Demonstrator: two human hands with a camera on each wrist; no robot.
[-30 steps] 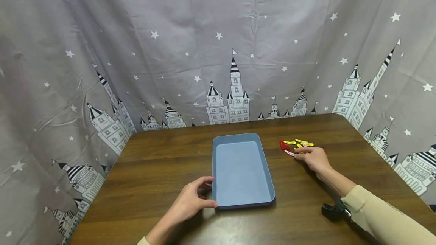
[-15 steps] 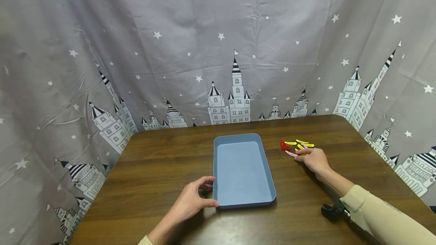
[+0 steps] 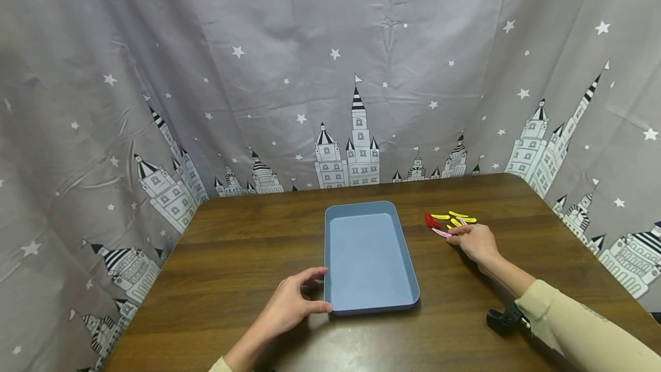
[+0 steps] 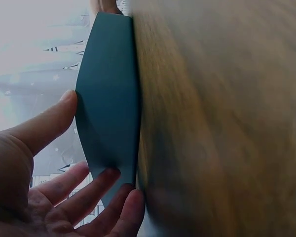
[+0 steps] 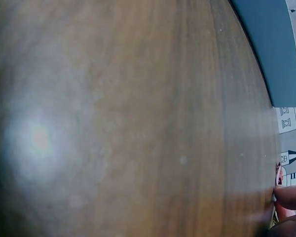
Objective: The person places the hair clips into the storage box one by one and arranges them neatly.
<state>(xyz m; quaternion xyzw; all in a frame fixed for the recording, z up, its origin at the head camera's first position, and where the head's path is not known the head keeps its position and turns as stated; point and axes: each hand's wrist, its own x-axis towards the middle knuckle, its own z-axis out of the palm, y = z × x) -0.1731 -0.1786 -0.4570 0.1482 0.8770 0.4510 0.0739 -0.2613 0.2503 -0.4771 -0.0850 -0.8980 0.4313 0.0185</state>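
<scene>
Right of the tray [image 3: 369, 263], head view, the pink clip [image 3: 441, 233] sits at the tips of the R hand [image 3: 476, 241], one end pinched btwn thumb & forefinger, the rest sticking out twd the tray. It's slim, pale pink, approx. straight. Long axis slants; free end points to the tray & a bit twd its far side. Red clips [image 3: 430, 220] & yellow clips [image 3: 458, 214] lie just beyond it, same side of the tray. L hand [image 3: 291, 303] is at the tray's L wall nr the near corner, thumb well apart from fingers, tips touching. Tray is shallow, blue-grey, w/ rounded corners, long axis running away from the person, on a brown wood table [image 3: 248, 234].

L wrist view: tray wall is dark teal, long axis approx. up-down; thumb tip on its rim, fingers spread, some tips against the wall's lower part.

R wrist view: well below the tray's end, R hand's tips show w/ a bit of pink clip poking out above, pointing up twd tray; rest is cut off, so grip can't be told from here.
</scene>
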